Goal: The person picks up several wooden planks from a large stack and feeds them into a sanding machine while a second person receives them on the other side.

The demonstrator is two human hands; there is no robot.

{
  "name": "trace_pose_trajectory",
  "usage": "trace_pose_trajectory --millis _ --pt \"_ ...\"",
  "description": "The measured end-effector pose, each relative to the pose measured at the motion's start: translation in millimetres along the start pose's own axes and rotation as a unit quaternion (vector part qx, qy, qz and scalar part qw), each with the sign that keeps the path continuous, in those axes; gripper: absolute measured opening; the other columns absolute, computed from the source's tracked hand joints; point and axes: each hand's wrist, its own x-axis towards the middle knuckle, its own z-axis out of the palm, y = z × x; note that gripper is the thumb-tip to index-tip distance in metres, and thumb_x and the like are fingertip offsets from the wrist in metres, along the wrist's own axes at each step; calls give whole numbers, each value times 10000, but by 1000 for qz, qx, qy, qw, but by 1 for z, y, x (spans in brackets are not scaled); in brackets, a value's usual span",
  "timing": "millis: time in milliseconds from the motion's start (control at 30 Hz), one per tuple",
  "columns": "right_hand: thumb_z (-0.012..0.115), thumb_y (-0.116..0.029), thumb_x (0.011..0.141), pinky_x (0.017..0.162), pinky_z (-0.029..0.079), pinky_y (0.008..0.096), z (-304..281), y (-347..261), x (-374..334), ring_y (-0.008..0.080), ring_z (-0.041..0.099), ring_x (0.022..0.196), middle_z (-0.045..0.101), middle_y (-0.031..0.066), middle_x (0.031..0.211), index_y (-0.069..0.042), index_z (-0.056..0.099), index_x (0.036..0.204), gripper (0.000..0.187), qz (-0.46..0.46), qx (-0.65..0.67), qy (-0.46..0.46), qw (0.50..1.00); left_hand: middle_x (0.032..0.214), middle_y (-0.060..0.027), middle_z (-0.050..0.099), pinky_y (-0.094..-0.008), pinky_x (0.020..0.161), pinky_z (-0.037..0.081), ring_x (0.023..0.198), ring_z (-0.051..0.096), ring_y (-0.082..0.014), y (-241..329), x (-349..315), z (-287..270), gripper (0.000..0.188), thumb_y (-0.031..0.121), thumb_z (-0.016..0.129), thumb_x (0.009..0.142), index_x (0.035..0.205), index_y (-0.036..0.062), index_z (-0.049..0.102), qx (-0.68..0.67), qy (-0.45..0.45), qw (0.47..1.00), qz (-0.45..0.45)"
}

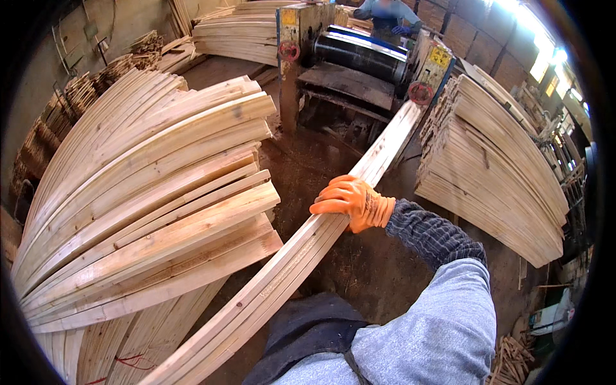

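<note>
My right hand [350,202], in an orange glove, is wrapped over several long wooden boards [289,269] held together. They slant from the lower left edge of the picture up to the right. Their far end lies close to the red handwheel [420,93] on the right post of a woodworking machine [362,54]. My fingers lie across the boards' upper faces, and the thumb side is partly hidden. My left hand is out of the picture.
A big stack of planks [160,192] fills the left side, with more boards [128,346] below it. Another stack [487,173] stands on the right. Behind the machine is a co-worker [388,16] with a blue-gloved hand. Scrap sticks [513,359] lie at the lower right.
</note>
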Motion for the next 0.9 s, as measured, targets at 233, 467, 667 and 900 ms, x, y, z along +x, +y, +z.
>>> trace_pose_trajectory --millis 233,467,667,900 --pt "802 -65 484 1115 418 463 -40 80 -1 274 627 1176 695 -3 1201 -307 622 1355 922 -50 -49 -11 997 1188 -208 683 -494 878 575 1004 662 -366 -49 -131 -30 494 328 642 1028 1339 -53 608 169 109 974 -107" --pt "776 -66 471 1021 441 428 -78 170 -16 264 637 1120 688 12 1164 -276 651 1334 896 -109 -27 -63 992 1136 -199 682 -483 880 556 1001 647 -354 161 -168 83 421 307 569 1062 1280 -48 631 19 81 955 -285" --pt "791 -72 502 1067 421 449 -62 237 -41 281 627 1144 688 15 1166 -275 621 1359 897 -110 -30 -114 987 1145 -200 682 -482 887 555 1013 648 -357 290 -169 206 425 306 582 1051 1290 -43 627 3 -123 972 -199" --pt "784 -97 545 1111 409 452 -5 285 -42 272 638 1130 692 46 1144 -238 630 1301 784 -126 -14 -144 981 1156 -203 682 -481 894 553 1027 648 -360 327 -174 301 431 305 597 1039 1302 -36 623 -10 -206 963 -173"
